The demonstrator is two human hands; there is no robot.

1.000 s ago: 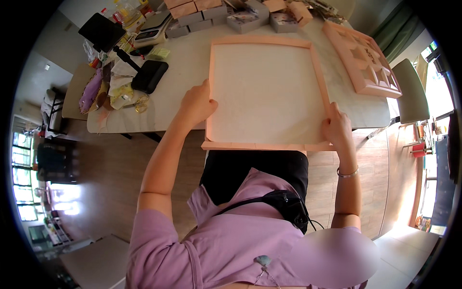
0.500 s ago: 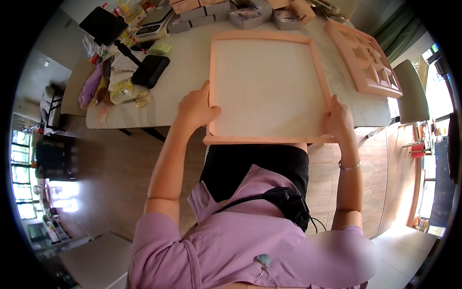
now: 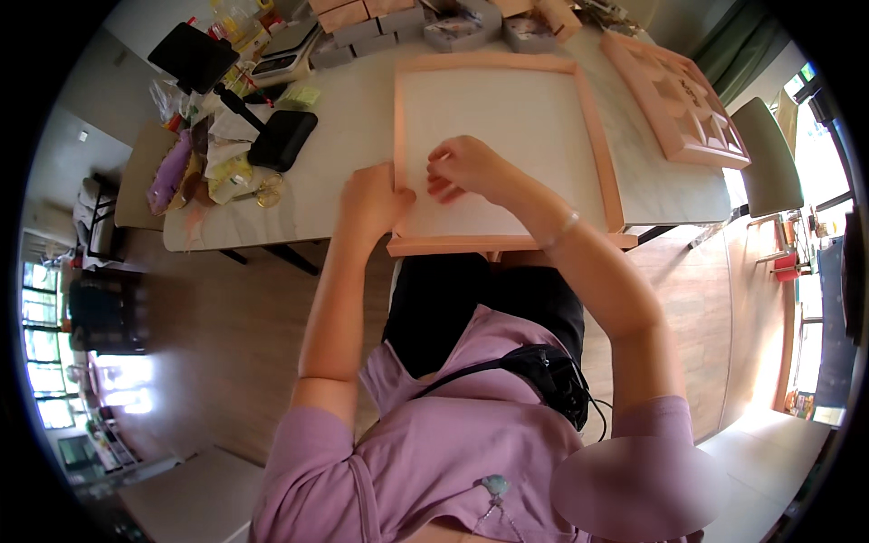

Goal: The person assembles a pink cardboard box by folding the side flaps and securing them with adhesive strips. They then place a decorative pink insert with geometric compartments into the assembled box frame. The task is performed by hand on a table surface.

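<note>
A wide, shallow pink cardboard box with low walls and a white inside lies at the table's front edge, its near side reaching over my lap. My left hand grips its left wall, the thumb inside and the fingers outside. Over the white inside, left of the middle, hovers my right hand. Its fingers are loosely curled and apart, and I see nothing in them. Whether they touch the bottom I cannot tell.
A pink box with compartments lies at the table's right. Small grey boxes are stacked at the back. On the left are a black stand, scissors, a kitchen scale and bags. Chairs flank the table.
My right hand has let go of the box's right wall and moved left over its inside. My left hand still holds the left wall.
</note>
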